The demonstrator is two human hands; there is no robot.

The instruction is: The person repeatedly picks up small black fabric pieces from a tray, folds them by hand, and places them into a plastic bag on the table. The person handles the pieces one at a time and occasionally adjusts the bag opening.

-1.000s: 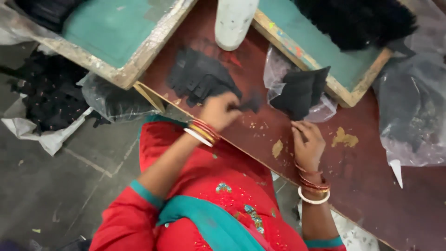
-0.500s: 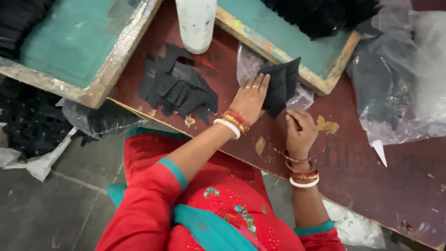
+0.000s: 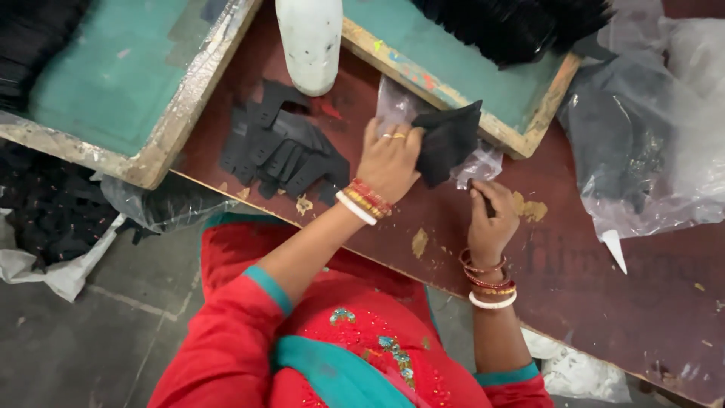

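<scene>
The left hand (image 3: 389, 157) reaches across the body and closes its grip on a stack of black cut pieces (image 3: 447, 140), fingers wrapped over the near edge of the stack, which is lifted and tilted above a clear plastic bag (image 3: 400, 106) lying on the counter (image 3: 604, 279). A ring shows on one finger, and red and white bangles (image 3: 361, 201) sit at the wrist. The right hand (image 3: 492, 219) rests on the counter just below the stack, fingers curled and pressed together at the tips; whether they pinch anything cannot be told, as only a small dark spot shows between them. Its wrist carries a second set of bangles (image 3: 487, 281). To the left of the left hand, a loose pile of black cut shapes (image 3: 279, 147) lies flat on the dark red-brown counter, touching the base of a white plastic bottle (image 3: 310, 41) that stands upright behind it. Two wooden-framed screens with green mesh lie on the counter: one (image 3: 113, 83) at the left, overhanging the edge, and one (image 3: 461, 68) behind the held stack, bearing a heap of black pieces (image 3: 513, 23). At the right, a crumpled clear plastic sheet (image 3: 649, 128) covers dark material. Yellowish glue-like patches (image 3: 529, 205) mark the counter near the right hand. The person wears a red garment with teal trim (image 3: 332, 363).
</scene>
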